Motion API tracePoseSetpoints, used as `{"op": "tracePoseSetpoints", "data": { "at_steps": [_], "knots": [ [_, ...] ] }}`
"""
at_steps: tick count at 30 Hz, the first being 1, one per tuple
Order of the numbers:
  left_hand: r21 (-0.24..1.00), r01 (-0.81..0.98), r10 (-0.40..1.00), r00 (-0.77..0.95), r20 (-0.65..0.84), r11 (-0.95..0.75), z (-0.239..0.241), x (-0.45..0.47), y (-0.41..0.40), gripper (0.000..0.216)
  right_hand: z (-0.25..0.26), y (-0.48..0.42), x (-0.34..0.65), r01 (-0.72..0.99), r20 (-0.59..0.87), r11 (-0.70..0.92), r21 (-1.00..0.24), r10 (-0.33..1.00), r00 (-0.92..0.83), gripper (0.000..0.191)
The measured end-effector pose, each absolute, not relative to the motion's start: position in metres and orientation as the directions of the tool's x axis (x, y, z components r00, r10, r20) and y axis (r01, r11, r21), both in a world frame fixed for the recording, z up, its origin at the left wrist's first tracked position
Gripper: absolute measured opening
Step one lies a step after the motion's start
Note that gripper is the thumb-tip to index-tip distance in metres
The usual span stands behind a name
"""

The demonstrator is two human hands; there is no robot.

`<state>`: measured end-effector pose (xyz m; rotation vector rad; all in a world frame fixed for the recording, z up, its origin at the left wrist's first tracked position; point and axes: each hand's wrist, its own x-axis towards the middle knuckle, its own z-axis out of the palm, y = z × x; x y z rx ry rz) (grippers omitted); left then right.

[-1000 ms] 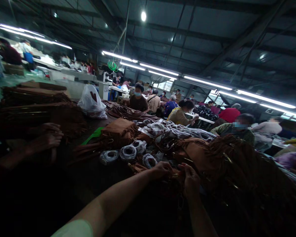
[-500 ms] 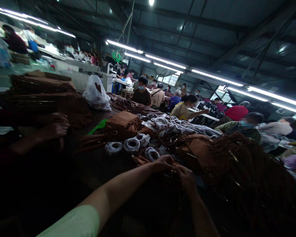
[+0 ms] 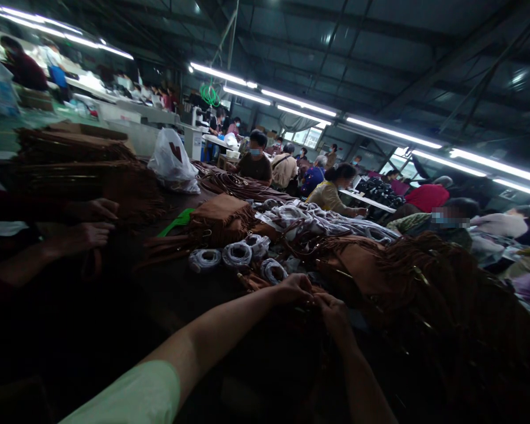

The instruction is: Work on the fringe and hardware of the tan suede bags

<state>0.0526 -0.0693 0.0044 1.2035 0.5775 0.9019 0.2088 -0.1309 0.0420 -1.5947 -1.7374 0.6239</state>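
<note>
My left hand (image 3: 294, 290) and my right hand (image 3: 333, 311) meet fingertip to fingertip over a dark brown fringed bag (image 3: 309, 353) lying low on the table. Both pinch a small part of it, too dark to name. Just beyond my left hand lie wrapped strap coils (image 3: 236, 254) in clear plastic. A brown suede fringed bag (image 3: 357, 265) lies behind my right hand, and a big heap of dark fringed bags (image 3: 446, 306) rises on the right.
A co-worker's hands (image 3: 86, 227) work at the left beside a tall stack of brown fringed bags (image 3: 75, 171). A green comb (image 3: 176, 221), a white plastic bag (image 3: 172, 162) and another suede bag (image 3: 221, 218) lie mid-table. Several people sit at benches behind.
My hands have closed together on the bag; a second ago they were slightly apart. The view has shifted a little, and the co-worker's hands moved slightly.
</note>
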Motion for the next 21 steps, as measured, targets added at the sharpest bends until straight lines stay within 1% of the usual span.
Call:
{"op": "tracePoseSetpoints", "data": {
  "at_steps": [3, 6, 9, 12, 14, 16, 17, 18, 19, 20, 21],
  "knots": [
    [0.949, -0.296, 0.850, 0.523, 0.065, 0.110, 0.004, 0.052, -0.070, 0.056, 0.043, -0.133, 0.206, 0.749, 0.235, 0.183, -0.637, 0.971, -0.037, 0.029],
    [0.929, -0.342, 0.859, 0.508, 0.057, 0.140, 0.003, 0.050, -0.071, 0.056, 0.041, -0.134, 0.204, 0.803, 0.282, 0.249, -0.542, 0.954, -0.106, 0.029],
    [0.920, -0.356, 0.859, 0.510, 0.042, 0.166, 0.000, 0.051, -0.071, 0.056, 0.038, -0.134, 0.204, 0.826, 0.287, 0.285, -0.486, 0.945, -0.157, 0.030],
    [0.942, -0.297, 0.848, 0.529, 0.026, 0.156, 0.004, 0.053, -0.074, 0.051, 0.034, -0.133, 0.206, 0.842, 0.279, 0.294, -0.453, 0.943, -0.180, 0.031],
    [0.982, -0.178, 0.841, 0.540, 0.039, 0.068, 0.013, 0.050, -0.075, 0.041, 0.033, -0.133, 0.207, 0.833, 0.275, 0.285, -0.474, 0.947, -0.168, 0.032],
    [0.992, 0.008, 0.854, 0.509, 0.104, -0.125, 0.028, 0.037, -0.073, 0.029, 0.033, -0.135, 0.206, 0.809, 0.300, 0.286, -0.514, 0.943, -0.143, 0.035],
    [0.962, 0.130, 0.871, 0.466, 0.156, -0.241, 0.036, 0.026, -0.070, 0.025, 0.034, -0.137, 0.205, 0.801, 0.324, 0.285, -0.526, 0.938, -0.121, 0.036],
    [0.902, 0.269, 0.887, 0.412, 0.210, -0.338, 0.044, 0.013, -0.067, 0.025, 0.035, -0.139, 0.203, 0.801, 0.350, 0.283, -0.528, 0.931, -0.098, 0.038],
    [0.818, 0.420, 0.901, 0.351, 0.254, -0.394, 0.051, -0.002, -0.062, 0.027, 0.037, -0.142, 0.200, 0.805, 0.372, 0.283, -0.522, 0.924, -0.083, 0.039],
    [0.715, 0.572, 0.914, 0.299, 0.273, -0.401, 0.057, -0.017, -0.058, 0.031, 0.039, -0.145, 0.197, 0.811, 0.385, 0.282, -0.513, 0.920, -0.076, 0.039],
    [0.620, 0.692, 0.928, 0.292, 0.230, -0.371, 0.062, -0.031, -0.054, 0.036, 0.042, -0.147, 0.192, 0.818, 0.392, 0.283, -0.501, 0.917, -0.078, 0.038]
  ]
}}
